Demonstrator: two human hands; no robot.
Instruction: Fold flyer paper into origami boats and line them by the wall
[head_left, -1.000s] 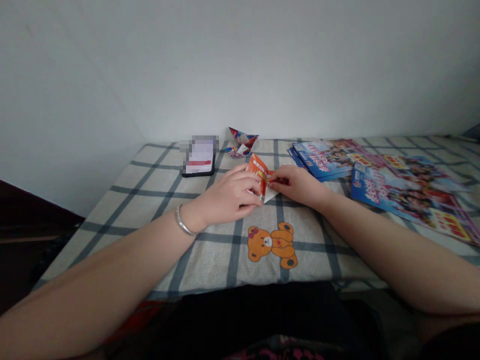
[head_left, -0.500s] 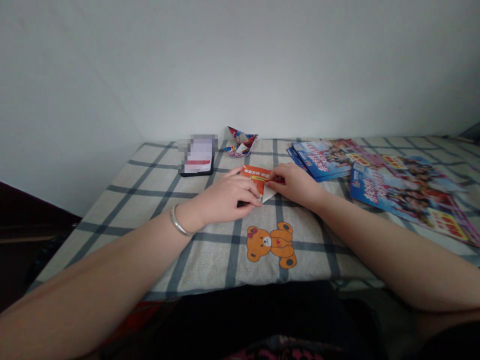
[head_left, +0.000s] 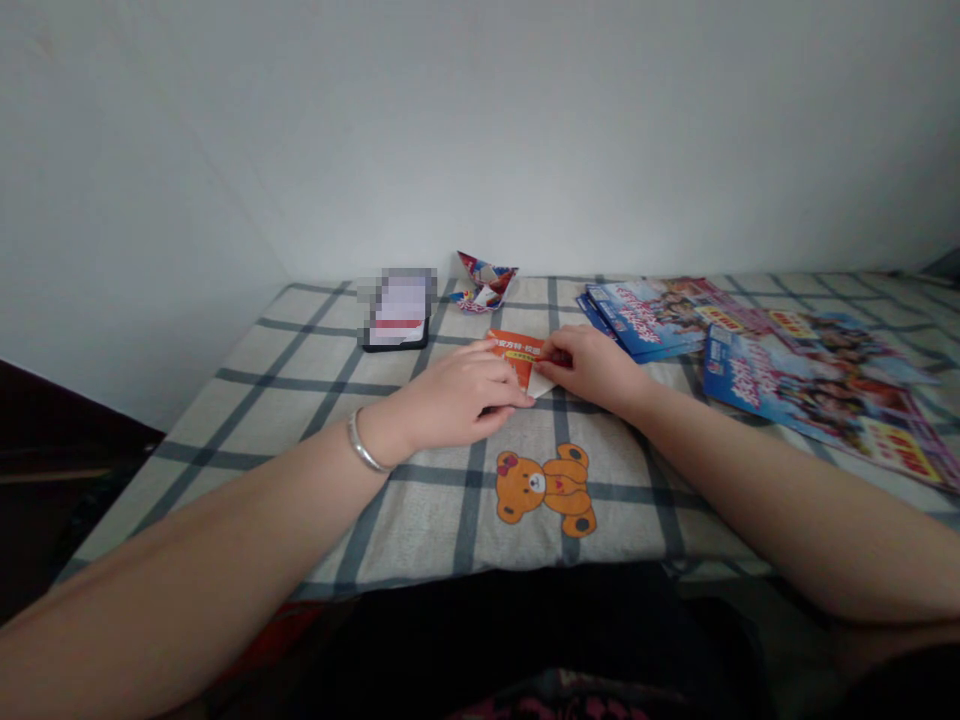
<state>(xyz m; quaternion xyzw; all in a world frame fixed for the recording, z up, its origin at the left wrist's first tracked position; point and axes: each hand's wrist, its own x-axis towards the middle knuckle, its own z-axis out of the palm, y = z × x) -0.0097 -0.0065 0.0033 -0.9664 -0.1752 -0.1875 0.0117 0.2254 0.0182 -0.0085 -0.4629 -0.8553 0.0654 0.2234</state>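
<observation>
Between my hands a small folded paper (head_left: 516, 346), orange with white print, lies on the checked cloth, and a white corner of it shows at its right. My left hand (head_left: 465, 398), with a silver bangle at the wrist, holds the paper down along its left and near side, its fingers bent over the edge. At the right side my right hand (head_left: 592, 366) pinches the paper between thumb and fingertips, by the white part. The fingers hide some of the paper's edges.
A phone (head_left: 397, 315) lies at the back left, its screen blurred out. Beside it stands a folded paper figure (head_left: 487, 282). Printed flyers (head_left: 645, 315) lie at the right, with another flyer (head_left: 817, 395) nearer me. A wall (head_left: 525, 130) rises behind the checked cloth (head_left: 420, 520).
My left fingers have shifted slightly to the right over the paper and cover more of its left side. The right hand keeps its pinch, almost unmoved.
</observation>
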